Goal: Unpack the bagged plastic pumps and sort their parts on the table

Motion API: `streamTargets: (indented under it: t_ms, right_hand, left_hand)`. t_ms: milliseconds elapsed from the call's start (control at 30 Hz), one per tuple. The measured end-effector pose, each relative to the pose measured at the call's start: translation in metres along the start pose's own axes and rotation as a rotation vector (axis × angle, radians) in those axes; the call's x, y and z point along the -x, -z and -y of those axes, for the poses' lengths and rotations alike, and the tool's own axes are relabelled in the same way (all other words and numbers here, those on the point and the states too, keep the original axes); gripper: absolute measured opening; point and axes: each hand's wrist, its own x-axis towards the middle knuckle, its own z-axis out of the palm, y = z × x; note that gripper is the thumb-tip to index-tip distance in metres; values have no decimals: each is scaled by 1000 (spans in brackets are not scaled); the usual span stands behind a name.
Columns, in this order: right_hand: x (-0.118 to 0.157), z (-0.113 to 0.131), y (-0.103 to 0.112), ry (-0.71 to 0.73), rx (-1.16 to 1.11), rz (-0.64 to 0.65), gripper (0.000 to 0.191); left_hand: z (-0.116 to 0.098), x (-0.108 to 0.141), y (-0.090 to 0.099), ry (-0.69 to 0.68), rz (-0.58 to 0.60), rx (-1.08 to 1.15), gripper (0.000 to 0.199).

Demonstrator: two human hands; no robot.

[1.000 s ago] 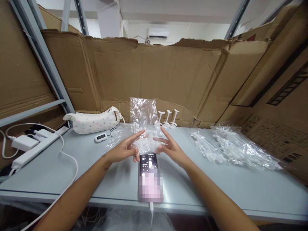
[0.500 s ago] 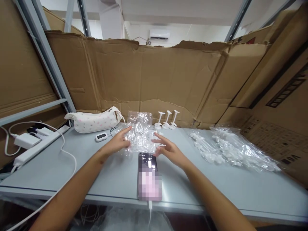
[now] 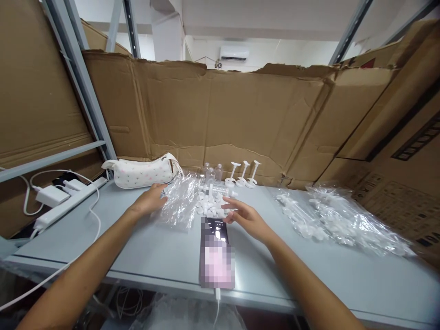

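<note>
My left hand (image 3: 148, 200) is at the left edge of a crumpled clear plastic bag (image 3: 180, 206), with its fingers curled at the bag's edge. Just right of the bag lies a pile of small white plastic caps (image 3: 210, 205). My right hand (image 3: 245, 219) hovers at the right side of this pile, fingers spread and holding nothing. Behind the caps stand small clear bottles (image 3: 218, 173), and a clear ribbed tube (image 3: 220, 189) lies in front of them. A phone (image 3: 217, 256) lies face up nearer the edge, plugged into a white cable.
Three white plastic stands (image 3: 242, 175) are lined up by the cardboard wall (image 3: 240, 110). Bagged white parts (image 3: 357, 222) lie on the right. A white patterned pouch (image 3: 146, 173) is at back left, beside a power strip (image 3: 68, 206) with a long white cable.
The clear bag has moved left along with my left hand, uncovering the caps and bottles. My right hand has hardly moved over the table. My left hand now hides the small white device.
</note>
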Motion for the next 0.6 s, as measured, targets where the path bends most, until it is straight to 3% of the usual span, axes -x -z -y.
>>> streamTargets:
  t_ms: [67, 133, 267, 367, 467, 600]
  right_hand:
    - [0, -1, 1, 2, 6, -9, 43]
    - [0, -1, 1, -5, 13, -11, 42]
    - [0, -1, 1, -27, 31, 1, 39]
    - [0, 0, 2, -28, 39, -8, 39]
    - [0, 0, 4, -21, 49, -23, 40]
    - [-1, -1, 5, -16, 63, -23, 40]
  left_hand:
    - [-5, -9, 0, 23, -136, -235, 45]
    - [-11, -21, 2, -45, -239, -352, 40]
    - [-6, -49, 3, -261, -245, -453, 36]
    - [6, -66, 1, -335, -236, -550, 37]
    - [18, -76, -1, -329, -262, -613, 35]
    - [32, -82, 3, -201, -319, -612, 34]
